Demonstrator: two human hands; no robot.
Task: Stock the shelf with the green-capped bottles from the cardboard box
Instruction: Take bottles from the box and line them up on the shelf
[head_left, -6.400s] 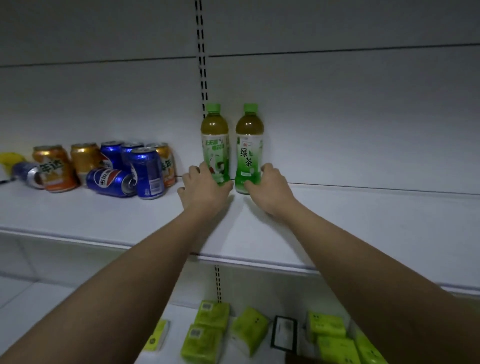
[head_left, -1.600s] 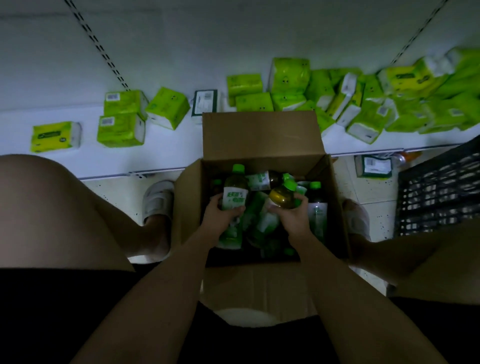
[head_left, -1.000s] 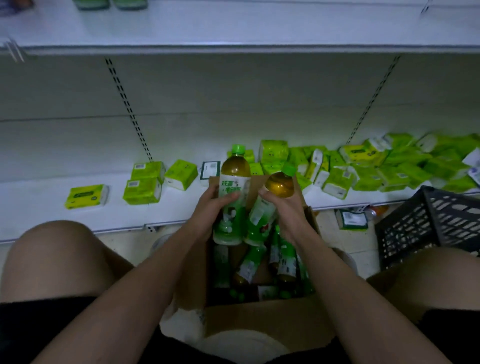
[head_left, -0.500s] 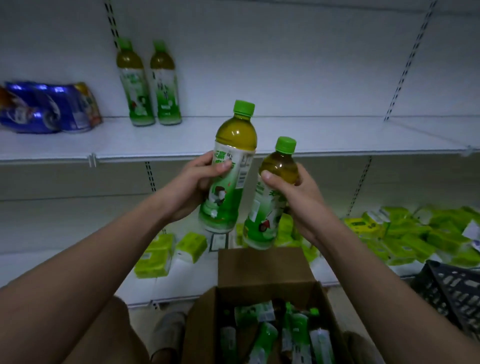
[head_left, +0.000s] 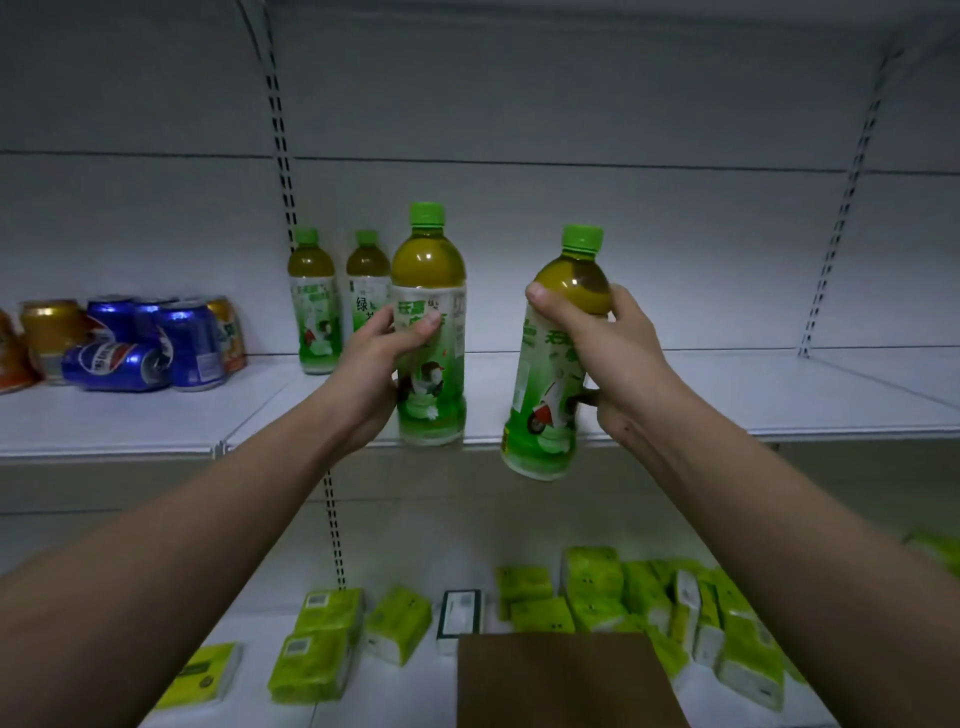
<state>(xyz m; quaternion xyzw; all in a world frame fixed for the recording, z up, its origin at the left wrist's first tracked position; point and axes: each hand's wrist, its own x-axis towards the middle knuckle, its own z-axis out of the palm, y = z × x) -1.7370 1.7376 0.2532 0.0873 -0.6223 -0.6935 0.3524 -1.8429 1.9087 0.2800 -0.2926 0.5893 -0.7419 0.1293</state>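
Two bottles (head_left: 332, 301) stand on the shelf (head_left: 727, 395) already. Left hand (head_left: 374, 364) and right hand (head_left: 608, 353) each grip one more — neither set down. Box (head_left: 561, 680) contents not visible — remainder unknown.

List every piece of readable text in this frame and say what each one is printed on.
"绿": label of the second shelved bottle; the character below it is cut off by the left hand.
Pepsi globe logo, no legible wording: the toppled blue can.
Too blurred to read: labels on the left-hand bottle, the right-hand bottle, the first shelved bottle, the orange cans and the green packs.
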